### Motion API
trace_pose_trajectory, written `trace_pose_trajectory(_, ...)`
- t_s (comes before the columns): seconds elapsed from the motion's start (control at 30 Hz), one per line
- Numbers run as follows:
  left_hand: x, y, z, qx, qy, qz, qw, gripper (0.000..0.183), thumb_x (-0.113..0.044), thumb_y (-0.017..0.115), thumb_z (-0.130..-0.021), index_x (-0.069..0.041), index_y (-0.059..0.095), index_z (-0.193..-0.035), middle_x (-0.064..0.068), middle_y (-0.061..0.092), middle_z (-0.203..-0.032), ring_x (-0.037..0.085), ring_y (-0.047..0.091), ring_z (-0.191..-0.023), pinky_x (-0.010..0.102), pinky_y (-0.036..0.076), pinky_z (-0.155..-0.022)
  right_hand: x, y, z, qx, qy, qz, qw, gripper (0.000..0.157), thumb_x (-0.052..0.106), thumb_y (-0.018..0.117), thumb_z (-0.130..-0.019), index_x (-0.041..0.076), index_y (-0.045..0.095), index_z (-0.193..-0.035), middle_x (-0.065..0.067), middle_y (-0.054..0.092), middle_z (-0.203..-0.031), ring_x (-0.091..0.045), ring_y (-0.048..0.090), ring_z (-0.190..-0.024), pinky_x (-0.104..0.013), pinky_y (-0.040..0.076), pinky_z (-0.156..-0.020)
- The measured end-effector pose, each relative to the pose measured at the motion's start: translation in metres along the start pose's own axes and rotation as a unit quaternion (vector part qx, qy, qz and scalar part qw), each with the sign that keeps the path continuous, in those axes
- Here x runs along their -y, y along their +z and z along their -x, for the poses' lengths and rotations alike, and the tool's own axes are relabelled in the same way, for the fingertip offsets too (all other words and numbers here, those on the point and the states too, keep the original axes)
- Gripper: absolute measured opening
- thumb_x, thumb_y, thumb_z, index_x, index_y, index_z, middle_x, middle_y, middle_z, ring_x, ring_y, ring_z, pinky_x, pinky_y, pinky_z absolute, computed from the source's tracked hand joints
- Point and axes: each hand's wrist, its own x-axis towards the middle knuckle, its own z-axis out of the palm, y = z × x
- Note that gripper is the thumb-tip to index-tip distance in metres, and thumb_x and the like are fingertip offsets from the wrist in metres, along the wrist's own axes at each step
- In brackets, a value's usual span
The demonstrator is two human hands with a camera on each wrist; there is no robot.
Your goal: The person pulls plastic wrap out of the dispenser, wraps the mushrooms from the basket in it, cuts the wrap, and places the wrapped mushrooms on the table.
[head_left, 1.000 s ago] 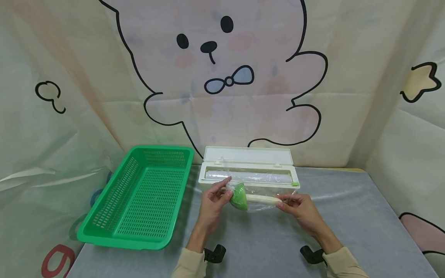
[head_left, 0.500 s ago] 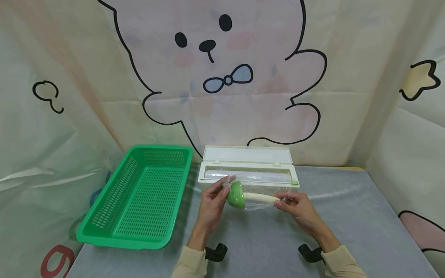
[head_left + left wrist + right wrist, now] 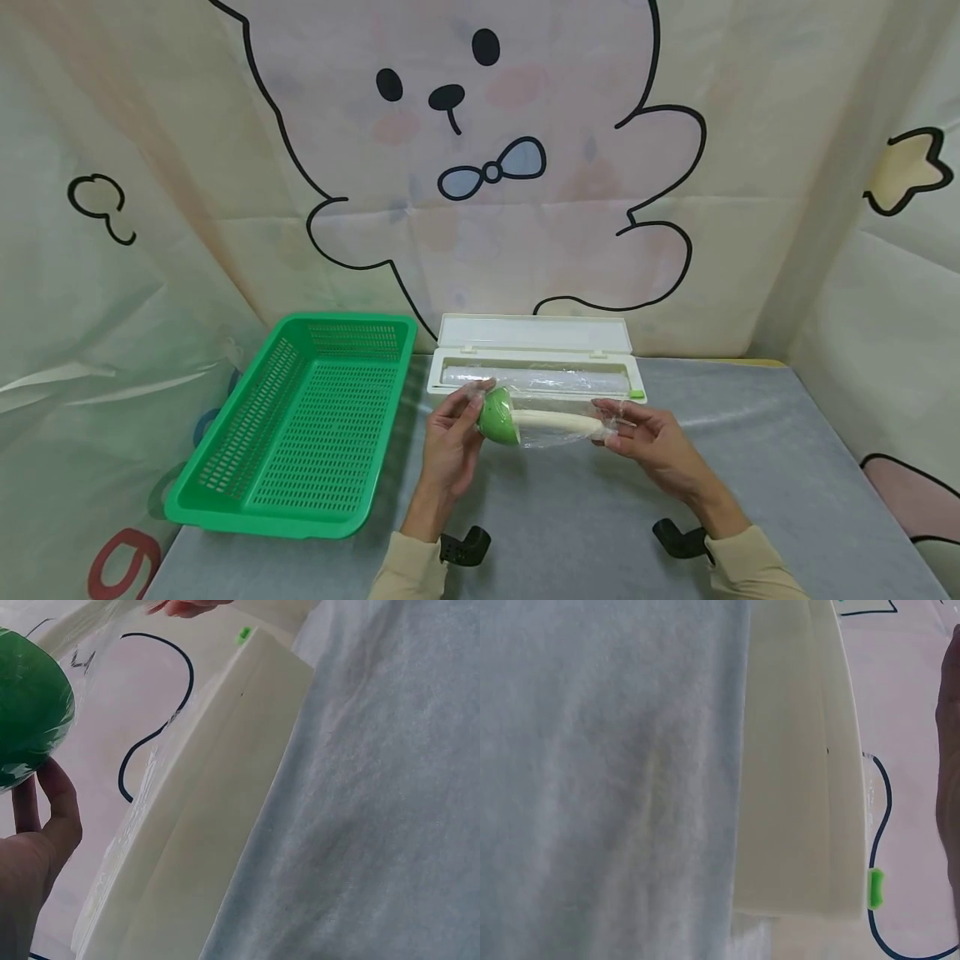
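Note:
Both hands hold up a cling-film-wrapped object with a green dome-shaped head (image 3: 498,417) and a cream stick-like handle (image 3: 558,421). My left hand (image 3: 450,437) pinches the head end through the film; in the left wrist view its fingertips touch the underside of the green dome (image 3: 30,705). At the handle's far end, my right hand (image 3: 648,442) has thumb and fingers around the loose clear film (image 3: 615,423). Only a sliver of the right hand (image 3: 949,765) shows in the right wrist view. Close behind is a white cling film dispenser (image 3: 437,385), lid raised.
A film roll (image 3: 540,379) lies inside the dispenser, and a green slider (image 3: 637,395) sits at its right front edge. To the left stands a green perforated basket (image 3: 180,500). Grey cloth (image 3: 570,533) covers the table, with a printed curtain (image 3: 570,250) behind.
The wrapped object has shifted slightly left and its green head shows rounder. My right hand has changed its hold from the handle's end to the film there, its fingers more spread.

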Motion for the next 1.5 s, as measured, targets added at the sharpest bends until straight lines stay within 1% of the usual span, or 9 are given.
trace_pose_trajectory(0.2, -0.001, -0.002, 0.000, 0.011, -0.006, -0.012, 0.9999, 0.022, -0.002, 0.062, -0.100, -0.017, 0.077, -0.107, 0.005, 0.072, -0.122, 0.021, 0.064, -0.119, 0.033, 0.054, -0.095, 0.003, 0.001, -0.001, -0.019, -0.024, 0.020, 0.999, 0.032, -0.018, 0.053, -0.096, -0.001, 0.070, -0.117, -0.006, 0.072, -0.105, -0.015, 0.072, -0.087, -0.028, 0.059, -0.073)
trace_pose_trajectory(0.3, -0.002, -0.002, 0.000, 0.017, -0.008, -0.019, 0.9996, 0.022, -0.002, 0.063, -0.100, -0.017, 0.076, -0.108, 0.005, 0.072, -0.122, 0.021, 0.064, -0.119, 0.034, 0.054, -0.095, 0.004, 0.001, -0.001, -0.019, -0.028, 0.014, 0.999, 0.035, -0.019, 0.052, -0.096, 0.001, 0.070, -0.117, -0.005, 0.072, -0.102, -0.012, 0.070, -0.082, -0.026, 0.057, -0.069)
trace_pose_trajectory(0.5, -0.005, -0.003, -0.001, -0.003, -0.026, -0.018, 0.9995, 0.023, 0.000, 0.060, -0.100, -0.016, 0.076, -0.106, 0.005, 0.073, -0.120, 0.020, 0.065, -0.117, 0.031, 0.055, -0.091, 0.005, -0.003, 0.001, 0.019, -0.015, -0.018, 1.000, 0.046, -0.024, 0.050, -0.093, 0.004, 0.068, -0.125, -0.003, 0.065, -0.124, -0.015, 0.070, -0.102, -0.030, 0.058, -0.085)
trace_pose_trajectory(0.8, -0.006, -0.005, 0.000, 0.010, -0.054, -0.011, 0.9984, 0.022, -0.001, 0.060, -0.101, -0.015, 0.074, -0.110, 0.005, 0.072, -0.121, 0.019, 0.066, -0.114, 0.031, 0.056, -0.090, 0.007, 0.001, -0.003, 0.029, -0.019, 0.000, 0.999, 0.034, -0.021, 0.047, -0.097, -0.001, 0.066, -0.118, -0.007, 0.063, -0.127, -0.014, 0.063, -0.112, -0.030, 0.056, -0.087)
trace_pose_trajectory(0.97, -0.005, -0.007, 0.001, 0.018, -0.051, -0.009, 0.9985, 0.021, -0.002, 0.061, -0.101, -0.015, 0.074, -0.111, 0.005, 0.072, -0.122, 0.019, 0.065, -0.115, 0.031, 0.056, -0.090, 0.009, 0.004, -0.006, 0.075, 0.003, -0.061, 0.995, 0.041, -0.018, 0.042, -0.100, -0.006, 0.057, -0.135, -0.010, 0.061, -0.136, -0.015, 0.061, -0.117, -0.031, 0.054, -0.093)
trace_pose_trajectory(1.07, -0.004, -0.009, 0.001, 0.025, -0.045, -0.006, 0.9987, 0.023, -0.001, 0.059, -0.101, -0.014, 0.074, -0.112, 0.005, 0.072, -0.122, 0.018, 0.065, -0.114, 0.030, 0.056, -0.089, 0.009, 0.003, -0.006, 0.098, 0.007, -0.065, 0.993, 0.045, -0.018, 0.040, -0.100, -0.010, 0.046, -0.145, -0.013, 0.057, -0.143, -0.016, 0.057, -0.124, -0.030, 0.052, -0.095)
trace_pose_trajectory(1.17, -0.004, -0.010, 0.000, 0.023, -0.041, 0.002, 0.9989, 0.022, -0.001, 0.059, -0.102, -0.014, 0.074, -0.112, 0.006, 0.072, -0.122, 0.018, 0.065, -0.114, 0.030, 0.056, -0.089, 0.008, 0.003, -0.007, 0.073, 0.003, -0.020, 0.997, 0.043, -0.018, 0.044, -0.099, -0.010, 0.049, -0.141, -0.011, 0.058, -0.140, -0.014, 0.056, -0.125, -0.027, 0.052, -0.094)
trace_pose_trajectory(1.3, -0.004, -0.010, 0.000, 0.006, -0.051, 0.013, 0.9986, 0.019, -0.003, 0.062, -0.100, -0.014, 0.074, -0.110, 0.006, 0.072, -0.121, 0.019, 0.065, -0.115, 0.032, 0.056, -0.091, 0.007, 0.004, -0.008, 0.010, -0.004, 0.037, 0.999, 0.034, -0.018, 0.050, -0.097, -0.005, 0.061, -0.126, -0.005, 0.061, -0.128, -0.010, 0.058, -0.119, -0.023, 0.051, -0.093)
trace_pose_trajectory(1.5, -0.004, -0.010, 0.000, -0.014, -0.064, 0.025, 0.9975, 0.020, -0.002, 0.060, -0.101, -0.013, 0.074, -0.110, 0.007, 0.072, -0.121, 0.022, 0.065, -0.118, 0.035, 0.055, -0.093, 0.008, 0.005, -0.010, -0.003, -0.027, 0.029, 0.999, 0.028, -0.022, 0.050, -0.095, 0.001, 0.059, -0.109, -0.004, 0.062, -0.117, -0.012, 0.059, -0.113, -0.023, 0.052, -0.091)
